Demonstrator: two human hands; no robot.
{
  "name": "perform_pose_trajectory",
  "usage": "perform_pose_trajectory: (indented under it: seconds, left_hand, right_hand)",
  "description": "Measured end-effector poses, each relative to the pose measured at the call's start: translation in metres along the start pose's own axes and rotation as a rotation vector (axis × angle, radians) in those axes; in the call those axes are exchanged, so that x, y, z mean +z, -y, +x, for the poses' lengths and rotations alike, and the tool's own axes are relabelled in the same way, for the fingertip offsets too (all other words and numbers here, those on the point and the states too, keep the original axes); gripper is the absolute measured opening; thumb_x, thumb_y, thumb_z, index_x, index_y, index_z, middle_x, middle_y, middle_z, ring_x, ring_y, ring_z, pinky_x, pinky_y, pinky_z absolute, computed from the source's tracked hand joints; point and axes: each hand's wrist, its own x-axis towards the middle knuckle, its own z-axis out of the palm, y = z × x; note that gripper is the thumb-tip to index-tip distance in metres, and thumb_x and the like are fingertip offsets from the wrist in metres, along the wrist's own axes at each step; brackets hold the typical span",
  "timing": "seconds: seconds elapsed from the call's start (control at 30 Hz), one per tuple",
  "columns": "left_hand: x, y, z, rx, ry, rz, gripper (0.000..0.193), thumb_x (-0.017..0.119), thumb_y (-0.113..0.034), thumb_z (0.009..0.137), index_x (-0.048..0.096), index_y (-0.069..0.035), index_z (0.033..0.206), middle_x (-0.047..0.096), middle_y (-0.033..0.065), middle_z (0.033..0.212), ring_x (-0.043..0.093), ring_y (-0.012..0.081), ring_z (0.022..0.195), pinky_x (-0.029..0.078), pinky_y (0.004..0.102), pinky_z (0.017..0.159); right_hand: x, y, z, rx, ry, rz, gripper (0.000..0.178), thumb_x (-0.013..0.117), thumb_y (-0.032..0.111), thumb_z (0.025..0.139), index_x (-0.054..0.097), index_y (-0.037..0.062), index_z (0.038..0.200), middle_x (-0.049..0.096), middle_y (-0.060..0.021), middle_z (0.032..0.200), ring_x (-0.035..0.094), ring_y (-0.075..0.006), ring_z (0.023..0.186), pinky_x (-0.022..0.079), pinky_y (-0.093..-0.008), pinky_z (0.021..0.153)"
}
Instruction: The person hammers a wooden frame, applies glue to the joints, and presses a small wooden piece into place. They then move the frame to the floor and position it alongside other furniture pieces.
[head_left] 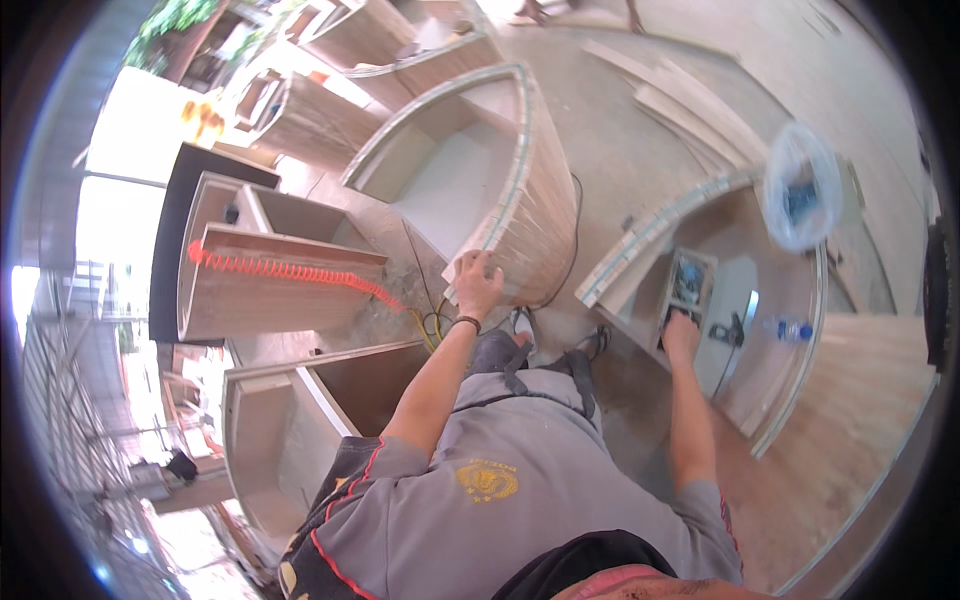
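My left hand (478,286) rests on the near corner of a curved wooden cabinet (545,215), its fingers apart and lying over the edge. On my right, a second curved cabinet (640,235) lies with its hollow facing up. Inside it sits a wooden compartment box (702,263) holding small items too small to name. My right hand (682,337) reaches into the near end of this box. Its fingers look curled, and what they hold, if anything, is hidden. A dark tool (728,330), its kind unclear, lies beside the box, with a clear plastic bottle (793,329) farther right.
A clear plastic bag (803,190) hangs at the right cabinet's far rim. An orange coiled air hose (290,268) runs over a cabinet (270,300) on the left. Another cabinet (270,430) stands near my left arm. Loose boards (690,110) lie on the floor beyond.
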Motion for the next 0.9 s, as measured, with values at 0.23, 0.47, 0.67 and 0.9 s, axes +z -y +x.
perform_pose_trajectory:
  seconds: [0.23, 0.47, 0.67, 0.9]
  left_hand:
    - [-0.001, 0.003, -0.008, 0.013, -0.052, -0.07, 0.038, 0.074, -0.016, 0.08, 0.072, -0.009, 0.117, 0.063, 0.0107, 0.123, 0.055, 0.0338, 0.122, 0.047, 0.0451, 0.106]
    - [0.006, 0.004, -0.008, -0.04, -0.081, -0.075, 0.036, 0.074, -0.018, 0.08, 0.072, -0.01, 0.116, 0.062, 0.0094, 0.121, 0.055, 0.0334, 0.122, 0.047, 0.0455, 0.106]
    - [0.003, 0.011, -0.015, -0.003, -0.095, -0.088, 0.038, 0.074, -0.018, 0.08, 0.072, -0.011, 0.117, 0.062, 0.0107, 0.121, 0.055, 0.0342, 0.123, 0.047, 0.0456, 0.107]
    - [0.009, 0.028, -0.009, 0.092, 0.06, -0.058, 0.042, 0.073, -0.021, 0.083, 0.072, -0.008, 0.124, 0.067, 0.0166, 0.128, 0.057, 0.0366, 0.126, 0.042, 0.048, 0.113]
  right_hand:
    - [-0.002, -0.011, 0.002, -0.095, -0.003, 0.055, 0.024, 0.061, 0.015, 0.091, 0.073, 0.0032, 0.108, 0.072, -0.0243, 0.111, 0.07, -0.0441, 0.106, 0.056, -0.0539, 0.091]
    - [-0.013, 0.0, 0.012, -0.015, 0.172, -0.133, 0.028, 0.065, 0.02, 0.091, 0.073, 0.0054, 0.114, 0.073, -0.0215, 0.117, 0.07, -0.0412, 0.113, 0.057, -0.05, 0.094]
    - [-0.013, -0.005, 0.003, 0.067, 0.12, -0.004, 0.022, 0.07, 0.021, 0.09, 0.078, 0.0118, 0.108, 0.075, -0.0159, 0.118, 0.071, -0.0376, 0.109, 0.056, -0.0486, 0.093]
    - [-0.002, -0.026, -0.046, 0.078, -0.193, 0.376, 0.035, 0.076, 0.041, 0.09, 0.079, 0.0089, 0.104, 0.076, -0.0151, 0.099, 0.07, -0.0391, 0.095, 0.054, -0.05, 0.08]
